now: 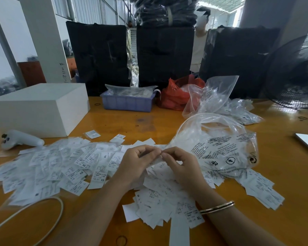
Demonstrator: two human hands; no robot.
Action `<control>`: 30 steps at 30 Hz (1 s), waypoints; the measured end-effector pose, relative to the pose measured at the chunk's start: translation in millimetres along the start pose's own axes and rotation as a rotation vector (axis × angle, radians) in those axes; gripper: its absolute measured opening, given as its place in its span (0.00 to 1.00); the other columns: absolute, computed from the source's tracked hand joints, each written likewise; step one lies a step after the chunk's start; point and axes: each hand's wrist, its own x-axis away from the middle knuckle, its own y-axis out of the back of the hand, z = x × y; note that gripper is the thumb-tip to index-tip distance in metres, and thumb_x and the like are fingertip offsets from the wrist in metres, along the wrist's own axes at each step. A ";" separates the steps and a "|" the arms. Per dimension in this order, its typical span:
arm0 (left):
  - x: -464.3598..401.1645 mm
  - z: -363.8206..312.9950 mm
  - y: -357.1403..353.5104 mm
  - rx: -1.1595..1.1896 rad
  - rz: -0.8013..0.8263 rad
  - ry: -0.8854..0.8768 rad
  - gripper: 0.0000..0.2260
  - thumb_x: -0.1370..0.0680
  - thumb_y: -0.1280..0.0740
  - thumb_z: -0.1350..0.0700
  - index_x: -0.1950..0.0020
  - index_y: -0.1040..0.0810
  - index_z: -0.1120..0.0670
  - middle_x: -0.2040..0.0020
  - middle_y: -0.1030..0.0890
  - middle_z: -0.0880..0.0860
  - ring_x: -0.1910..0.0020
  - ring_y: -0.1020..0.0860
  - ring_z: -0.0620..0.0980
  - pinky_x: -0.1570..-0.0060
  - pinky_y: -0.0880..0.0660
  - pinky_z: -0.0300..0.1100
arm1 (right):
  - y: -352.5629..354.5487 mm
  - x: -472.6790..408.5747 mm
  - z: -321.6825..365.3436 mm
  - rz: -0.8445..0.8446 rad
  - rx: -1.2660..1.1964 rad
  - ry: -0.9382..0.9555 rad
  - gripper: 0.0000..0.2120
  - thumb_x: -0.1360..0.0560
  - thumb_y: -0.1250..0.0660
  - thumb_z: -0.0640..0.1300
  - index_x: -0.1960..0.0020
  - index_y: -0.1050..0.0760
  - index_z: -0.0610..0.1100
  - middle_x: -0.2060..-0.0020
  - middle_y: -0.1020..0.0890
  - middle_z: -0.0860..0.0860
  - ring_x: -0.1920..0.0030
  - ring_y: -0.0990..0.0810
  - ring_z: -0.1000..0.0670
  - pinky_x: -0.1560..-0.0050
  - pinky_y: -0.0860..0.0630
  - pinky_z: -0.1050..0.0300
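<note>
Pinching printed bag [220, 148]; labels [101, 167] read XS, XL.

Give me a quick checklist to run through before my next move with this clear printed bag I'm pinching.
1. Grip: the left hand and right hand both pinch the clear bag at its edge. Ok.
2. Bag mouth parted: the fingertips hide it. Cannot tell.
3. Bag contents: it looks puffed, with something pale inside. Cannot tell.
4. Reach: the size tags lie under and beside both hands. Ok.
5. Snag: the white cable loops at the pile's near edge by the left forearm and might catch. Not ok.
6. Clutter: the white controller lies at the pile's far left, apart from the hands. Ok.
</note>
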 end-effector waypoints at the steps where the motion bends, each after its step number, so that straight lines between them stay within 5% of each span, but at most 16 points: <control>1: 0.6 0.5 0.2 -0.040 0.024 -0.022 0.06 0.27 0.29 0.51 0.61 0.16 0.39 0.59 0.16 0.41 0.57 0.19 0.38 0.61 0.26 0.27 | 0.5 -0.6 -0.3 -0.025 0.009 -0.012 0.03 0.25 0.32 0.46 0.56 0.20 0.53 0.66 0.18 0.59 0.63 0.22 0.57 0.63 0.27 0.67; 8: 3.7 4.9 -3.0 -0.269 0.048 -0.169 0.07 0.26 0.29 0.51 0.49 0.19 0.44 0.59 0.17 0.42 0.57 0.20 0.37 0.59 0.25 0.28 | 2.7 -2.9 -1.1 -0.069 0.077 -0.034 0.06 0.28 0.30 0.49 0.63 0.21 0.58 0.65 0.20 0.59 0.62 0.23 0.58 0.60 0.28 0.66; 14: 3.2 4.9 -1.4 -0.317 0.075 -0.234 0.11 0.25 0.30 0.53 0.48 0.24 0.38 0.60 0.19 0.41 0.58 0.20 0.40 0.57 0.24 0.31 | 1.4 -1.5 6.3 0.017 -0.307 -0.267 0.08 0.27 0.31 0.44 0.56 0.16 0.55 0.55 0.17 0.55 0.53 0.20 0.52 0.51 0.23 0.57; 19: 3.0 2.4 -2.8 -0.216 0.078 -0.189 0.15 0.26 0.29 0.52 0.44 0.27 0.36 0.59 0.17 0.44 0.57 0.19 0.41 0.55 0.24 0.31 | 6.4 -3.5 11.5 0.013 -0.362 -0.296 0.10 0.26 0.32 0.44 0.58 0.17 0.59 0.68 0.18 0.58 0.71 0.24 0.63 0.72 0.31 0.72; 24: 3.6 -0.6 -1.4 -0.172 0.108 -0.144 0.15 0.31 0.29 0.46 0.45 0.25 0.39 0.60 0.17 0.45 0.59 0.18 0.42 0.56 0.24 0.31 | 9.4 -6.7 7.7 0.056 -0.201 -0.251 0.10 0.27 0.30 0.47 0.65 0.18 0.59 0.68 0.18 0.48 0.70 0.26 0.54 0.70 0.30 0.65; 30: 1.9 1.3 -1.5 -0.113 0.102 -0.072 0.12 0.28 0.27 0.54 0.48 0.22 0.41 0.62 0.18 0.45 0.62 0.19 0.41 0.61 0.26 0.28 | 18.0 -10.9 3.2 -0.001 -0.391 -0.333 0.05 0.26 0.32 0.40 0.59 0.19 0.46 0.66 0.16 0.50 0.67 0.21 0.58 0.67 0.27 0.70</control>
